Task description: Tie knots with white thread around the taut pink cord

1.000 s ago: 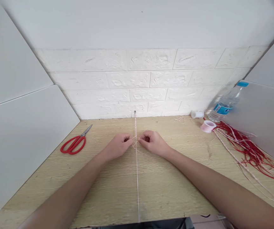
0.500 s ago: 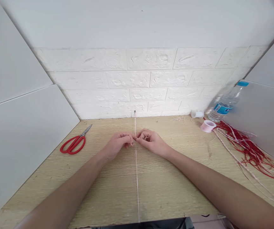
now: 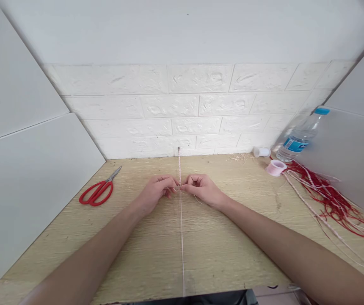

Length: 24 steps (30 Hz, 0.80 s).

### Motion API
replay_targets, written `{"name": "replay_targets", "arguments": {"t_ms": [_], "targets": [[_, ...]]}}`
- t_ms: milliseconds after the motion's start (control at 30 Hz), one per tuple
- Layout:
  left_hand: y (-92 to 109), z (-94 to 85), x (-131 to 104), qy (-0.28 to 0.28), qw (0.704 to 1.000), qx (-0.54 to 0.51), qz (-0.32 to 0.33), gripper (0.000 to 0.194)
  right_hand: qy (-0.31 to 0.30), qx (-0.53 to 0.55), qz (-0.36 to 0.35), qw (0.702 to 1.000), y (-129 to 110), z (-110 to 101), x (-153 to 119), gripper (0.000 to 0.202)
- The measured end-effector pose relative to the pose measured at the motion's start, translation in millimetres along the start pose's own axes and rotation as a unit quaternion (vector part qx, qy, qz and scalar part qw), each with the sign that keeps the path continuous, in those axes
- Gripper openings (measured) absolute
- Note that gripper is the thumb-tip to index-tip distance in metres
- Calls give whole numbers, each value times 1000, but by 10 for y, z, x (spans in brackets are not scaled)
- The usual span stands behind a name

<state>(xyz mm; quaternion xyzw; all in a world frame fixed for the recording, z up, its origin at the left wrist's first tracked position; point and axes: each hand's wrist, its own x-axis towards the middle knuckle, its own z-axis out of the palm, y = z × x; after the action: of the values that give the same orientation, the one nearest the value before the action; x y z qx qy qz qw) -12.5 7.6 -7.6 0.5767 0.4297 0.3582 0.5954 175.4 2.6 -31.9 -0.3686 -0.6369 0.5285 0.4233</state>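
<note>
A pink and white braided cord runs from a dark hook at the foot of the wall toward me. Below the braid, straight pale strands stretch down to the table's front edge. My left hand pinches a thin thread at the left of the cord, where a small loop shows by the fingertips. On the right, my right hand has thumb and forefinger closed on the thread too, and a loose thread end hangs beneath it. Both hands rest close to the braid's lower end.
Red-handled scissors lie at left. To the right are a pink thread spool, a white spool, a water bottle and a heap of red and pink cords. White panels flank the wooden table.
My hands have drawn slightly apart at the cord. A thread loop now shows between the fingertips, and a loose end has appeared below my right hand.
</note>
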Motion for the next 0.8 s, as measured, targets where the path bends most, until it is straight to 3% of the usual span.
{"name": "replay_targets", "arguments": {"t_ms": [300,533,800], "targets": [[-30,-13,3,-41,999,-7,-20,14,-33,7,13,999,19,-11,6,31],[-39,30,4,-19,998,59,8,16,-52,-68,16,996,20,-6,-11,31],[-22,33,-15,-46,998,31,-14,14,-60,-80,8,995,15,-2,-23,34]]}}
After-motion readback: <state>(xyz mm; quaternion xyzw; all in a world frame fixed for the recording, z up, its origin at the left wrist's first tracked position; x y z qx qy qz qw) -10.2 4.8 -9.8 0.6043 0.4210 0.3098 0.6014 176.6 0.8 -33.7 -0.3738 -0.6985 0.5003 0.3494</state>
